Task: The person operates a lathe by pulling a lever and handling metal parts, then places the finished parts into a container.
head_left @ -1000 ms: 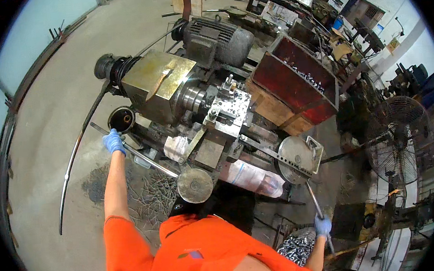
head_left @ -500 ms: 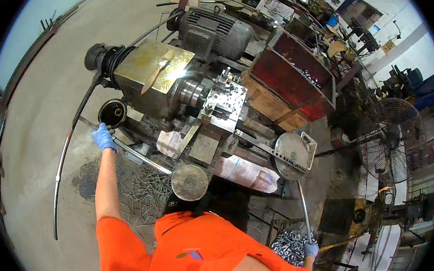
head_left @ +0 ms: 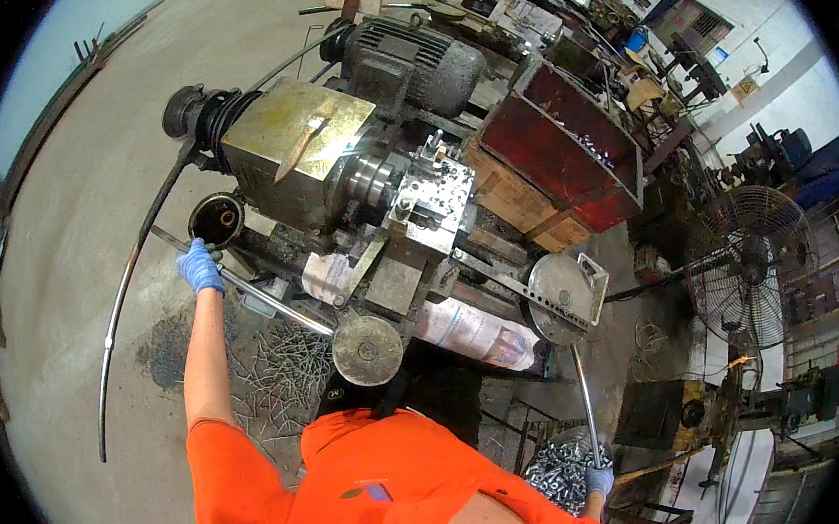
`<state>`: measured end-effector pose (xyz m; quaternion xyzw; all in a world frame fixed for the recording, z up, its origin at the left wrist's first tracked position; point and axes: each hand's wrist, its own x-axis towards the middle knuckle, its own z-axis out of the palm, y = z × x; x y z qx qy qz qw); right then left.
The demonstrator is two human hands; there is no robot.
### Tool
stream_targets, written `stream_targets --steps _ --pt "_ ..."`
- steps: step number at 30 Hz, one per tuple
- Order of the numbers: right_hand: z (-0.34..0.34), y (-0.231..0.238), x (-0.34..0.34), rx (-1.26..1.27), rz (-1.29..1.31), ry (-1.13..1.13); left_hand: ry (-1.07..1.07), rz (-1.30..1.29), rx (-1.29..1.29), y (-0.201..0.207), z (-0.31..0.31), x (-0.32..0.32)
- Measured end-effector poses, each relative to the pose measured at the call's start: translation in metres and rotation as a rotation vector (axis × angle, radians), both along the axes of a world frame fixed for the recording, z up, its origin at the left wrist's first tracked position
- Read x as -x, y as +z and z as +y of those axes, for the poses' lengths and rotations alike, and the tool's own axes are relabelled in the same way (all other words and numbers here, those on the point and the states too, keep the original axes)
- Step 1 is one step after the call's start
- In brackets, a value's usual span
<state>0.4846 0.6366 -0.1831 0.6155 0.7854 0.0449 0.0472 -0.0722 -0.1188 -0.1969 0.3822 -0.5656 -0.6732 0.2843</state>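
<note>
My left hand point(head_left: 200, 268), in a blue glove, is closed round a long metal lever point(head_left: 278, 307) that runs to a round grey disc point(head_left: 367, 351) at the front of the lathe. Far to the right, my gloved right hand point(head_left: 599, 481) grips the lower end of another steel lever point(head_left: 585, 396). That lever slants up to a larger disc point(head_left: 558, 297) beside a perforated bar. Between the hands lies the lathe, with its chuck point(head_left: 370, 180) and a shiny tool block point(head_left: 432, 202). A wooden-handled brush point(head_left: 299, 150) rests on the yellowish headstock point(head_left: 286, 121).
A bin of small metal parts point(head_left: 559, 470) sits by my right hand. Metal shavings point(head_left: 278, 376) litter the floor at left. Behind the lathe are a motor point(head_left: 417, 60) and a red metal box point(head_left: 561, 148) on wood. A large fan point(head_left: 751, 266) stands at right.
The bright glint on the headstock top has faded. Both hands keep their holds on the levers, and the view has shifted slightly.
</note>
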Motion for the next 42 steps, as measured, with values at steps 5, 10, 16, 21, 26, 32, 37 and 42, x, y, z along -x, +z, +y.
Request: stream_targets --steps 5,10,16,21,26,32,37,42 --pt "-0.006 0.007 0.005 0.037 0.018 -0.026 -0.021 0.027 -0.013 -0.009 -0.006 0.001" --pt "-0.019 0.016 0.014 0.021 -0.027 -0.074 -0.04 0.021 -0.005 -0.004 -0.002 -0.001" --pt "-0.025 0.025 0.018 0.086 -0.028 -0.063 -0.013 0.044 -0.01 -0.001 -0.001 -0.003" --pt "-0.017 0.012 0.007 0.073 0.013 -0.054 -0.014 0.066 -0.012 -0.001 0.001 -0.001" --pt "-0.019 0.011 0.005 0.071 0.009 -0.077 -0.019 0.082 -0.029 -0.001 0.0 -0.001" --pt "-0.028 0.014 0.011 0.003 -0.046 -0.07 -0.031 0.079 -0.037 -0.007 -0.004 0.0" --pt "-0.034 0.02 0.016 0.043 -0.064 -0.072 -0.017 0.064 -0.014 -0.003 -0.002 -0.001" --pt "-0.018 0.001 -0.005 0.02 -0.014 -0.093 -0.027 0.06 -0.018 -0.002 0.002 0.002"
